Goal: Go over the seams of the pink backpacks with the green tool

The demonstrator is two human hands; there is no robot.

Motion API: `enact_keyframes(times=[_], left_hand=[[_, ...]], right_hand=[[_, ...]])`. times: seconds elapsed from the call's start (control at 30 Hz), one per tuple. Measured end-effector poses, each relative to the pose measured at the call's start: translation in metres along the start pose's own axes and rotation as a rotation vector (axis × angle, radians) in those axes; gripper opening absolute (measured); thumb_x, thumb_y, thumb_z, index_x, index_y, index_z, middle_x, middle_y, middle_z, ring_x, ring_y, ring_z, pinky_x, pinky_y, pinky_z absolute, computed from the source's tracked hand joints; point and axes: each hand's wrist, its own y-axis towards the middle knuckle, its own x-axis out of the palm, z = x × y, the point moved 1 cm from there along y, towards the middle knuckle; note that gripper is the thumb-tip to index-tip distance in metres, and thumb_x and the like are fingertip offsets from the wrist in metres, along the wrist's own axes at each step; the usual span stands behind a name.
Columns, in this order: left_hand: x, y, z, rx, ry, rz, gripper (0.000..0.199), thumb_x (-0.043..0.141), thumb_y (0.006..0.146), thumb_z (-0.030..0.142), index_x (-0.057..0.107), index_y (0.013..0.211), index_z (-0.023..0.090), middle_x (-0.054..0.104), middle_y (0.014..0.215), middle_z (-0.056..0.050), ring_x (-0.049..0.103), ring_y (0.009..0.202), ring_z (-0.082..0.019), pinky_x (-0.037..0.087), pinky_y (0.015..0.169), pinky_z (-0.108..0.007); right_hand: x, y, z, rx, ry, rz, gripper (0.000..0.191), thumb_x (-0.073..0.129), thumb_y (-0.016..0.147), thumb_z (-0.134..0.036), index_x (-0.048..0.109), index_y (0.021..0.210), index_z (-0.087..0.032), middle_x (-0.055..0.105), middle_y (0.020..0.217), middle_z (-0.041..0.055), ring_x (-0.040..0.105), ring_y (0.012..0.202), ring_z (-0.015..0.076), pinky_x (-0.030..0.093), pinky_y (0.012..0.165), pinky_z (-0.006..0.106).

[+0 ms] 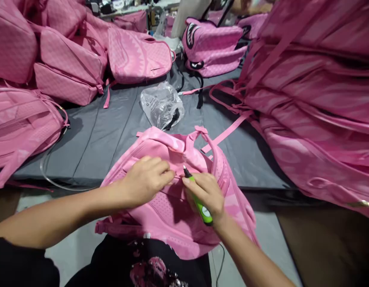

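A pink backpack (172,235) lies open across the table's front edge and over my lap. Inside its opening, my left hand (150,177) is closed, its fingers pinching the pink fabric edge. My right hand (207,191) is wrapped round a green and black pen-shaped tool (202,211). The tool's metal tip points up and to the left, beside my left fingertips and just above the fabric. Some of my right fingers are hidden behind the tool.
Pink backpacks (71,59) are piled at the left, and a tall stack of pink bags (318,99) rises at the right. A clear plastic bag (162,103) lies on the grey-covered table (112,119). Another pink bag (214,48) sits at the back.
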Motion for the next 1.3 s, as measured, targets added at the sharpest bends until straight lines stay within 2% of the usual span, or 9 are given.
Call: enact_keyframes(times=[0.13, 0.2, 0.33, 0.47, 0.7, 0.87, 1.0, 1.13, 1.3], left_hand=[[-0.014, 0.01, -0.019, -0.013, 0.143, 0.223, 0.026, 0.054, 0.095, 0.023, 0.06, 0.12, 0.017, 0.066, 0.117, -0.011, 0.056, 0.11, -0.025, 0.045, 0.088, -0.039], [-0.019, 0.026, -0.027, -0.049, 0.181, 0.121, 0.048, 0.063, 0.091, 0.035, 0.051, 0.134, 0.018, 0.059, 0.132, -0.015, 0.051, 0.121, -0.031, 0.042, 0.093, -0.044], [-0.012, 0.057, -0.035, -0.12, 0.195, -0.202, 0.041, 0.075, 0.08, 0.044, 0.064, 0.109, 0.017, 0.068, 0.098, -0.008, 0.06, 0.091, -0.028, 0.043, 0.075, -0.039], [-0.008, 0.063, -0.036, -0.12, 0.176, -0.247, 0.043, 0.077, 0.078, 0.045, 0.064, 0.107, 0.017, 0.067, 0.098, -0.007, 0.059, 0.092, -0.028, 0.045, 0.075, -0.041], [-0.032, 0.037, -0.043, -0.127, -0.065, -0.229, 0.077, 0.072, 0.083, 0.028, 0.032, 0.148, 0.023, 0.027, 0.158, -0.017, 0.032, 0.141, -0.032, 0.04, 0.109, -0.051], [-0.04, -0.001, -0.027, -0.144, 0.028, 0.153, 0.031, 0.064, 0.09, 0.033, 0.057, 0.12, 0.025, 0.051, 0.135, -0.008, 0.047, 0.126, -0.026, 0.04, 0.11, -0.05], [-0.023, -0.028, -0.017, -0.137, 0.082, 0.048, 0.007, 0.065, 0.087, 0.024, 0.062, 0.093, 0.021, 0.049, 0.132, -0.007, 0.041, 0.128, -0.029, 0.036, 0.114, -0.051], [-0.009, -0.042, -0.017, -0.057, -0.012, 0.156, 0.011, 0.058, 0.087, 0.009, 0.059, 0.088, 0.02, 0.047, 0.131, -0.006, 0.03, 0.141, -0.027, 0.033, 0.12, -0.046], [-0.007, -0.036, -0.011, -0.085, 0.035, 0.014, 0.017, 0.061, 0.085, 0.012, 0.063, 0.098, 0.022, 0.038, 0.152, -0.006, 0.013, 0.15, -0.038, 0.011, 0.119, -0.069]], right_hand=[[0.01, -0.01, -0.008, 0.058, 0.023, 0.034, 0.056, 0.061, 0.084, -0.005, 0.051, 0.135, -0.028, 0.071, 0.099, 0.0056, 0.067, 0.091, 0.0197, 0.053, 0.074, 0.037], [0.011, -0.002, -0.019, 0.098, 0.033, 0.04, 0.052, 0.06, 0.084, -0.006, 0.054, 0.131, -0.027, 0.069, 0.097, 0.006, 0.066, 0.09, 0.0205, 0.053, 0.075, 0.039], [0.01, 0.008, -0.037, 0.192, 0.042, 0.073, 0.041, 0.061, 0.081, -0.004, 0.058, 0.117, -0.022, 0.064, 0.089, 0.0063, 0.064, 0.082, 0.02, 0.05, 0.071, 0.039], [0.005, -0.005, -0.04, 0.151, 0.03, 0.034, 0.034, 0.059, 0.083, -0.003, 0.059, 0.113, -0.019, 0.065, 0.094, 0.008, 0.063, 0.087, 0.0196, 0.049, 0.072, 0.038], [0.0, -0.022, -0.041, 0.112, -0.114, 0.011, 0.021, 0.059, 0.087, -0.003, 0.063, 0.098, -0.019, 0.068, 0.109, 0.0102, 0.061, 0.112, 0.0222, 0.05, 0.089, 0.041], [0.002, -0.015, -0.036, 0.097, -0.091, 0.05, 0.017, 0.059, 0.087, -0.004, 0.062, 0.096, -0.018, 0.07, 0.102, 0.0091, 0.063, 0.102, 0.0198, 0.05, 0.085, 0.037], [0.0, -0.018, -0.036, 0.092, -0.044, 0.045, 0.014, 0.06, 0.088, -0.005, 0.062, 0.094, -0.018, 0.07, 0.101, 0.0088, 0.064, 0.099, 0.0199, 0.05, 0.083, 0.038], [-0.003, -0.022, -0.039, 0.081, -0.027, 0.006, 0.014, 0.06, 0.088, -0.006, 0.064, 0.089, -0.019, 0.069, 0.102, 0.0077, 0.062, 0.1, 0.0199, 0.049, 0.083, 0.038], [0.003, -0.017, -0.035, 0.068, -0.016, -0.015, 0.014, 0.06, 0.087, -0.006, 0.064, 0.094, -0.018, 0.067, 0.103, 0.0098, 0.062, 0.098, 0.0215, 0.051, 0.081, 0.041]])
